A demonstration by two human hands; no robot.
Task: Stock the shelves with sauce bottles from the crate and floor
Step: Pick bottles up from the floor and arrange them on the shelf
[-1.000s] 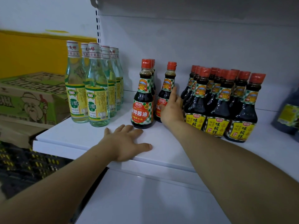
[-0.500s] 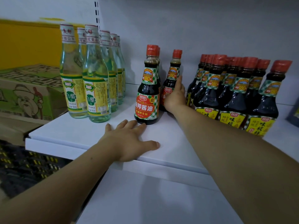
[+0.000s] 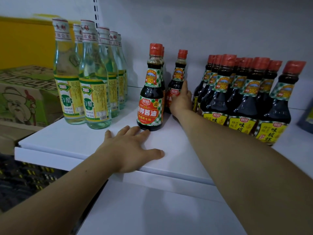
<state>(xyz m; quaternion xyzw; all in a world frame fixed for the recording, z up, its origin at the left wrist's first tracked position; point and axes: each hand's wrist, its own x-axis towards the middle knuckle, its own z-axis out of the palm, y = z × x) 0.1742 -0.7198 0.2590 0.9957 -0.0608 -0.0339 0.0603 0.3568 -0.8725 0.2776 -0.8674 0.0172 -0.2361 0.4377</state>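
Pressing our left hand (image 3: 130, 148) flat on the shelf (image 3: 67, 138), fingers spread wide, we find the front bottle (image 3: 149, 99) just beyond the fingertips; our right hand (image 3: 181, 100) touches the rear bottle (image 3: 179, 73), index finger straight up its side; whether the rest grip it, we cannot tell.

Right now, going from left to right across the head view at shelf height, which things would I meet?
A cardboard box → clear vinegar bottles → front red-label soy sauce bottle → rear red-label bottle, touched by the right hand → yellow-label soy sauce bottles → dark container cut off at the edge.
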